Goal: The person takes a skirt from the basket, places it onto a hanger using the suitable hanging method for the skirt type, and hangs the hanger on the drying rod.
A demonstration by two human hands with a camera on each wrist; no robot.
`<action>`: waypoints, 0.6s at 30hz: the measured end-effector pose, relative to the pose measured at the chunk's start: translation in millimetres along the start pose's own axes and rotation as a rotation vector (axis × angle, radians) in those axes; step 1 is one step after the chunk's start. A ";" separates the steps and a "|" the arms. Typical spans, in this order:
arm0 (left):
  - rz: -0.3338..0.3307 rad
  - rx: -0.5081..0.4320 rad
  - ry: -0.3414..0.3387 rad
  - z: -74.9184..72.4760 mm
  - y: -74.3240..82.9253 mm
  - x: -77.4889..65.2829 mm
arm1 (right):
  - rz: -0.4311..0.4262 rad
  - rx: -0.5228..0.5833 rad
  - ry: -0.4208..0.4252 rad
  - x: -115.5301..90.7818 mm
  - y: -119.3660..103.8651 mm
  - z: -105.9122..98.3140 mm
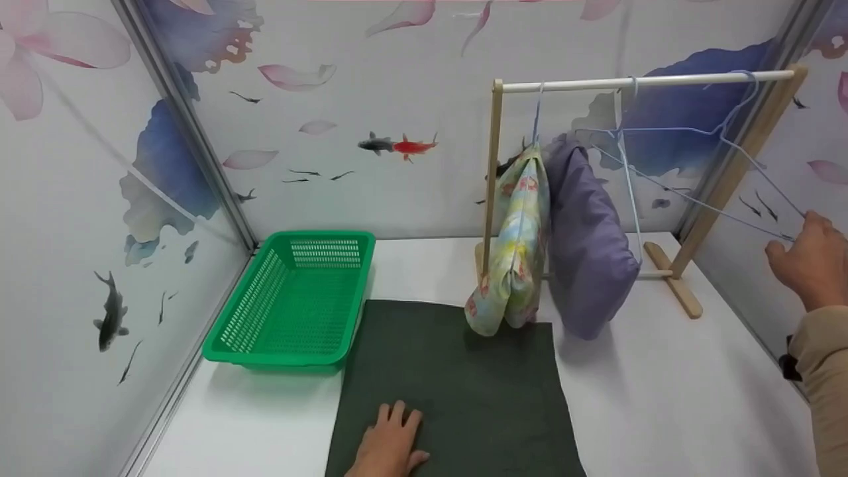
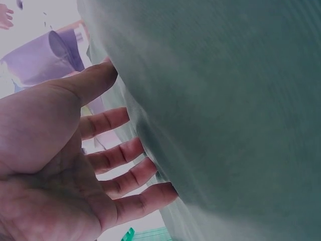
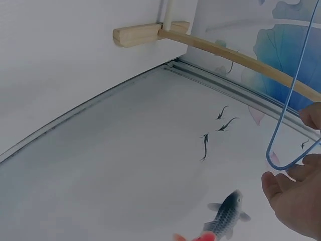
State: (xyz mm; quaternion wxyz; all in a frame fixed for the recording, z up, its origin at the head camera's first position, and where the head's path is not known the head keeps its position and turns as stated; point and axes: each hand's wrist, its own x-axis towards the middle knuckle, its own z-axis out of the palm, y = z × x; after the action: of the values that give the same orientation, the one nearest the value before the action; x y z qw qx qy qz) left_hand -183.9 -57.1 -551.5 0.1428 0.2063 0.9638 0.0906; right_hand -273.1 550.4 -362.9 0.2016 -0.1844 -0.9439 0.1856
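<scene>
My left hand (image 1: 391,440) rests on a dark green cloth (image 1: 457,371) spread on the table, its fingers extended. In the left wrist view, the fingertips (image 2: 163,193) touch the cloth's surface. Off to the right, my right hand (image 1: 815,262) grips one end of a blue wire hanger (image 3: 269,150), whose hook sits over the white bar (image 1: 570,85) of a wooden rack (image 1: 742,172). On the same bar hang a floral-patterned fabric piece (image 1: 520,245) and a purple one (image 1: 589,245). The right fingertips are partly cut off in the right wrist view.
A green plastic basket (image 1: 298,315) stands left of the cloth on the white table (image 1: 662,384). Another thin hanger (image 1: 629,179) hangs edge-on from the bar. The rack's wooden foot (image 1: 672,281) stands near the right wall. Printed panels (image 1: 318,132) enclose the back and sides.
</scene>
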 end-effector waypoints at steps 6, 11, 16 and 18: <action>0.020 0.034 0.043 0.0 1.6 0.6 | 0.009 0.008 0.060 -1.3 -0.4 2.9; 0.017 0.029 0.051 1.1 2.2 0.2 | 0.043 0.005 0.018 -1.0 -3.5 7.1; 0.003 0.018 0.033 2.2 1.9 -0.5 | 0.008 0.035 -0.067 -0.5 -4.9 10.7; -0.006 0.020 0.024 3.0 1.7 -0.9 | -0.003 0.069 -0.098 -0.7 -6.8 13.4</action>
State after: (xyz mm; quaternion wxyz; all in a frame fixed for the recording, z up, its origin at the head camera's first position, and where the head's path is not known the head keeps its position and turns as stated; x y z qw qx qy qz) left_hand -181.6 -55.6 -553.7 0.1295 0.2039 0.9668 0.0832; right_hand -280.4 540.6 -371.6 0.1615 -0.1665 -0.9459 0.2267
